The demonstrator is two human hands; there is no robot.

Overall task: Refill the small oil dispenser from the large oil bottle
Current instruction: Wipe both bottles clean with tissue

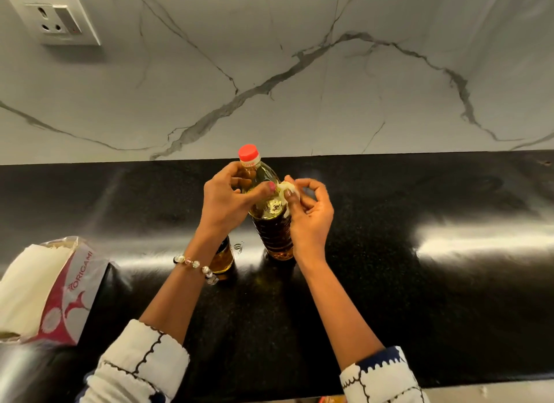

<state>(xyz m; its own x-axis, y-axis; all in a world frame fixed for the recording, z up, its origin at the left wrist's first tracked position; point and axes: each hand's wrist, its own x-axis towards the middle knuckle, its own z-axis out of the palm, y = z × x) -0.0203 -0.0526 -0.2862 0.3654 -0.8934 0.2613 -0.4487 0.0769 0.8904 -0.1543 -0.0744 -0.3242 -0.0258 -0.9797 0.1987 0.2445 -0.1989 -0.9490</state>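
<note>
You are steadying the large oil bottle upright on the counter, left hand gripping its shoulder; right hand pinching a white wad against it; red cap still on; uncapping likely next; small oil dispenser standing just beside; packet reading "ORIGAMI".

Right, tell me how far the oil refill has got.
Possibly done: the large oil bottle stands capped with its red cap, and the small dispenser beside it holds oil. In hand: left hand steadies the bottle while right hand presses a white tissue against it. Left: finishing wiping.
</note>
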